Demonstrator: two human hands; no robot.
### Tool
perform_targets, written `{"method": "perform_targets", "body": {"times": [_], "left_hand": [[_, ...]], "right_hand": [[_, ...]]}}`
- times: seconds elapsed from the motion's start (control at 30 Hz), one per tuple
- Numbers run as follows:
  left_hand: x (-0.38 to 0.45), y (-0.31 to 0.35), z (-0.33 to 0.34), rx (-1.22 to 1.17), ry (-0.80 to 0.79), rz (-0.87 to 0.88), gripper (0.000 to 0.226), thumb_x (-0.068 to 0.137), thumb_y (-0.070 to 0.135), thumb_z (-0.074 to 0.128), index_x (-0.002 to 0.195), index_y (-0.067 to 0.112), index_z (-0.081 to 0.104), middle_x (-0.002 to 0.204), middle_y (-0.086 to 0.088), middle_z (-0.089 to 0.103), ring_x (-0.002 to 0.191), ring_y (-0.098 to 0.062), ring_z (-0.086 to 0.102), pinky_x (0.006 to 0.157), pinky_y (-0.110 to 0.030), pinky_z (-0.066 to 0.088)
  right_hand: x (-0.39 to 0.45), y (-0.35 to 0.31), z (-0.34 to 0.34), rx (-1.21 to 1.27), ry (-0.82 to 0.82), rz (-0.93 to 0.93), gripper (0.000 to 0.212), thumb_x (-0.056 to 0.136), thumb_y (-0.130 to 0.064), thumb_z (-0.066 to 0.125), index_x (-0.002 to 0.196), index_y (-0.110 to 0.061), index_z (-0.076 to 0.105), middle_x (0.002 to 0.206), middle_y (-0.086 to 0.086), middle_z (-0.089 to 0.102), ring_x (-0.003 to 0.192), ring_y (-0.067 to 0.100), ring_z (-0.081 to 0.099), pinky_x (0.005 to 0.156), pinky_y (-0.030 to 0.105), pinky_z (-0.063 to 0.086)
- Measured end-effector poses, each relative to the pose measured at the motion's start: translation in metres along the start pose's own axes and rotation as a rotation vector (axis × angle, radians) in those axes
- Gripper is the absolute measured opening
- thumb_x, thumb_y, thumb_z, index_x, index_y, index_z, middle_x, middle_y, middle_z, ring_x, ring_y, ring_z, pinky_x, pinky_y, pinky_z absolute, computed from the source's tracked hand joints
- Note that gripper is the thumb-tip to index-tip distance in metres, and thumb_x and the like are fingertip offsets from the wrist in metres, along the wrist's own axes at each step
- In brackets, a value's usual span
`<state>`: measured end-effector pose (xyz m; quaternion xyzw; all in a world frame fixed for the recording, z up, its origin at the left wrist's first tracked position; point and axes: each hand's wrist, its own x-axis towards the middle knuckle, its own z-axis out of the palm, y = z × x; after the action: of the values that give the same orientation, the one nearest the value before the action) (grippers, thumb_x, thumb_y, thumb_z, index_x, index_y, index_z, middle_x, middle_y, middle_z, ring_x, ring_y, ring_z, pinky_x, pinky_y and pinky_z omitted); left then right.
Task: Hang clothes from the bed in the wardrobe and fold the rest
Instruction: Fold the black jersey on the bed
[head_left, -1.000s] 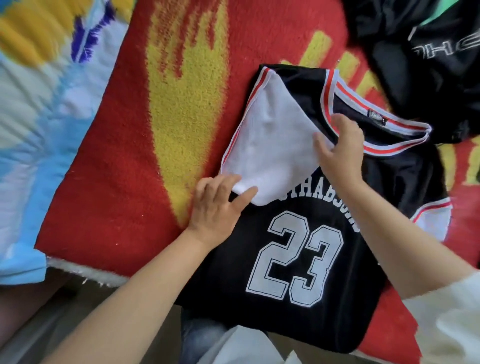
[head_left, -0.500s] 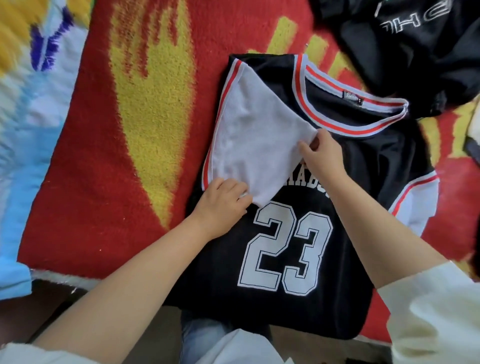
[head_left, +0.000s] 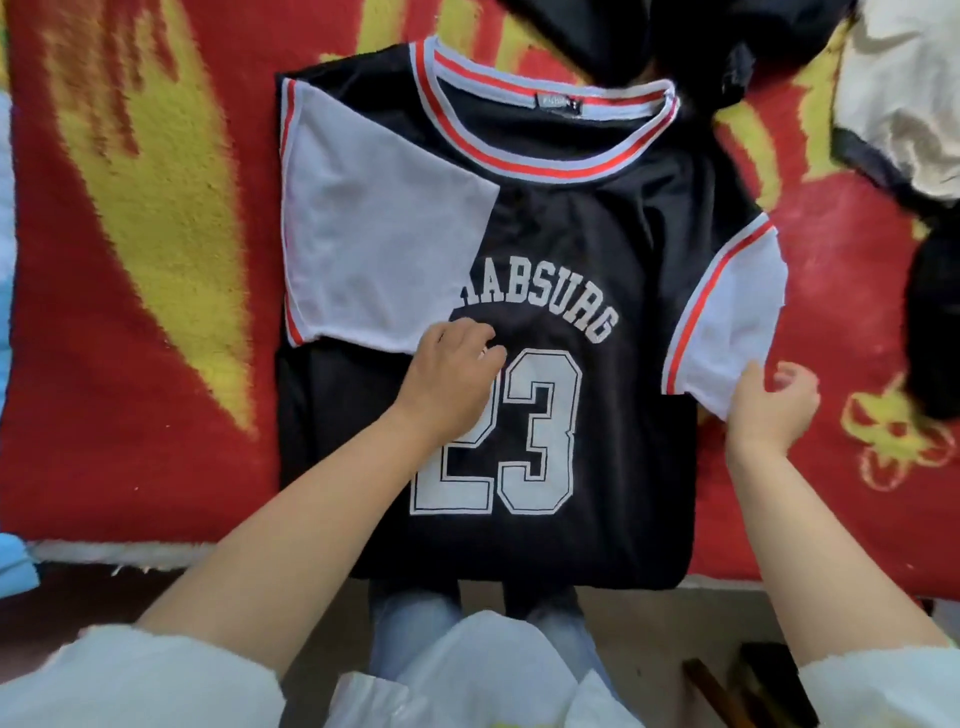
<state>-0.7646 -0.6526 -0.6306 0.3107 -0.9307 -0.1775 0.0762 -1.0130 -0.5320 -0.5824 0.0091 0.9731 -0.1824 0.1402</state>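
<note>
Now mid-fold: black jersey (head_left: 545, 312) lying flat, front up, on the red and yellow blanket (head_left: 135, 260), hem at the near edge of the bed, collar far. Left white sleeve (head_left: 374, 234) already turned in over the chest; right white sleeve (head_left: 727, 322) still spread out to the right. Left hand (head_left: 452, 379) resting on the jersey at the near corner of the folded sleeve, fingers loosely bent, pinning the cloth rather than gripping it. Right hand (head_left: 769, 410) pinching the near edge of the right sleeve between thumb and fingers. Best done by lifting that sleeve low and drawing it left across the chest, crease matched to the left fold, then smoothing flat. Worth keeping the left hand pressed down against slipping. Other dark clothes (head_left: 675, 36) heaped at the far right, touching the collar.
</note>
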Motion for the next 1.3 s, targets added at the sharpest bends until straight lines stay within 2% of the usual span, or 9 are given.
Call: {"method": "perform_targets", "body": {"times": [0.1, 0.2, 0.33, 0.53, 0.67, 0.83, 1.0, 1.17, 1.3], "left_hand": [[0.013, 0.035, 0.019, -0.047, -0.056, -0.018, 0.023, 0.058, -0.003, 0.058, 0.079, 0.001, 0.067, 0.091, -0.019, 0.066, 0.094, -0.027, 0.045, 0.072, -0.034, 0.037], [0.028, 0.072, 0.027, 0.023, -0.374, -0.19, 0.042, 0.077, 0.011, 0.062, 0.118, 0.007, 0.055, 0.138, -0.015, 0.043, 0.13, -0.026, 0.036, 0.102, -0.036, 0.034], [0.032, 0.097, 0.027, 0.132, -0.573, -0.388, 0.049, 0.091, 0.015, 0.045, 0.138, 0.012, 0.031, 0.154, -0.008, 0.012, 0.143, -0.021, 0.005, 0.115, -0.038, 0.013], [0.053, 0.117, 0.021, 0.226, -0.639, -0.48, 0.043, 0.085, 0.007, 0.051, 0.127, 0.011, 0.039, 0.143, -0.009, 0.028, 0.136, -0.025, 0.021, 0.106, -0.035, 0.028], [0.073, 0.127, 0.025, 0.388, -0.714, -0.426, 0.038, 0.083, 0.01, 0.052, 0.118, 0.012, 0.039, 0.125, -0.008, 0.037, 0.119, -0.025, 0.034, 0.088, -0.032, 0.039], [0.1, 0.13, 0.033, 0.521, -0.882, -0.389, 0.046, 0.083, 0.015, 0.054, 0.124, 0.011, 0.035, 0.129, -0.009, 0.035, 0.122, -0.026, 0.033, 0.091, -0.033, 0.04], [0.111, 0.129, 0.04, 0.647, -1.009, -0.277, 0.045, 0.083, 0.015, 0.053, 0.125, 0.01, 0.036, 0.129, -0.009, 0.036, 0.121, -0.025, 0.036, 0.093, -0.03, 0.04], [0.118, 0.119, 0.032, 0.565, -1.078, -0.243, 0.045, 0.085, 0.016, 0.046, 0.128, 0.013, 0.034, 0.131, -0.007, 0.033, 0.125, -0.025, 0.031, 0.097, -0.033, 0.036], [0.113, 0.108, 0.028, 0.167, -0.878, -0.368, 0.016, 0.084, 0.014, 0.047, 0.1, 0.018, 0.046, 0.108, -0.003, 0.043, 0.115, -0.023, 0.039, 0.09, -0.031, 0.036]], "right_hand": [[0.022, 0.022, -0.012, 0.336, -0.392, 0.567, 0.054, 0.089, -0.05, 0.045, 0.119, -0.006, 0.05, 0.095, 0.009, 0.059, 0.086, 0.025, 0.057, 0.072, 0.035, 0.049], [0.034, 0.024, -0.016, 0.703, -0.698, 0.677, 0.04, 0.091, -0.052, 0.043, 0.099, -0.016, 0.059, 0.073, 0.002, 0.072, 0.079, 0.02, 0.066, 0.063, 0.03, 0.057], [0.052, 0.02, -0.013, 1.117, -0.659, 0.693, 0.012, 0.094, -0.021, 0.051, 0.095, -0.011, 0.058, 0.072, 0.006, 0.073, 0.069, 0.02, 0.07, 0.068, 0.036, 0.058], [0.113, 0.025, -0.046, 1.39, -0.47, 0.47, 0.019, 0.079, 0.007, 0.051, 0.092, -0.006, 0.056, 0.088, 0.007, 0.069, 0.079, 0.022, 0.066, 0.085, 0.038, 0.052], [0.144, 0.048, -0.068, 1.194, -0.392, 0.21, 0.029, 0.086, 0.012, 0.044, 0.08, -0.016, 0.048, 0.059, -0.013, 0.065, 0.061, 0.003, 0.061, 0.067, 0.02, 0.05], [0.165, 0.067, -0.054, 0.716, -0.508, 0.25, 0.003, 0.09, -0.01, 0.056, 0.087, -0.012, 0.057, 0.085, 0.002, 0.061, 0.07, 0.01, 0.058, 0.06, 0.022, 0.049], [0.181, 0.057, -0.049, 0.62, -0.558, 0.273, 0.015, 0.084, -0.025, 0.065, 0.085, -0.012, 0.059, 0.099, 0.006, 0.063, 0.085, 0.021, 0.061, 0.069, 0.031, 0.051], [0.178, 0.032, -0.045, 0.791, -0.608, 0.319, 0.03, 0.086, -0.004, 0.06, 0.114, 0.003, 0.055, 0.107, 0.014, 0.061, 0.075, 0.019, 0.061, 0.062, 0.025, 0.054], [0.153, 0.005, -0.066, 0.527, -0.305, -0.125, 0.025, 0.091, -0.011, 0.053, 0.108, 0.007, 0.059, 0.09, 0.008, 0.058, 0.085, 0.02, 0.055, 0.059, 0.021, 0.038]]}}
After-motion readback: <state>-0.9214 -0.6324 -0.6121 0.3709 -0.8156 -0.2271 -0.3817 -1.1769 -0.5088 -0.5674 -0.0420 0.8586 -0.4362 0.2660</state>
